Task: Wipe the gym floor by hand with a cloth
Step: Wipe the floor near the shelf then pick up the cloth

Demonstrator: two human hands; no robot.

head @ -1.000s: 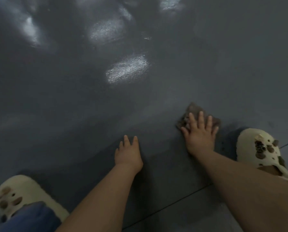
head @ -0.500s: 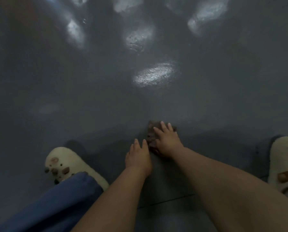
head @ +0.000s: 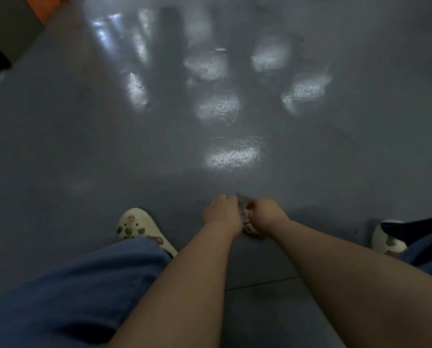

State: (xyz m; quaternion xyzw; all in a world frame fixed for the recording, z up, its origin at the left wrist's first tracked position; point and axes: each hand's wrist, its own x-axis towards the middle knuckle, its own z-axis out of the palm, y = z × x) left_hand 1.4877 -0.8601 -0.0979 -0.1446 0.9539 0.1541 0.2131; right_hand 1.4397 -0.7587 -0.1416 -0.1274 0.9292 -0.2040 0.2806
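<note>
The dark grey gym floor fills the view, with shiny light patches further out. A small brownish cloth is bunched up between my two hands, low in the middle. My left hand grips its left side with curled fingers. My right hand grips its right side, also curled. Most of the cloth is hidden by my fingers, and I cannot tell whether it touches the floor.
My cream clogs stand on either side: the left one and the right one, with blue jean legs over them. A thin floor seam runs under my arms. An orange and dark edge sits at the far left corner.
My right hand slid the cloth leftward from beside the right clog to the middle. My left hand has come off the floor and both hands now clutch the bunched cloth. The view pulled back.
</note>
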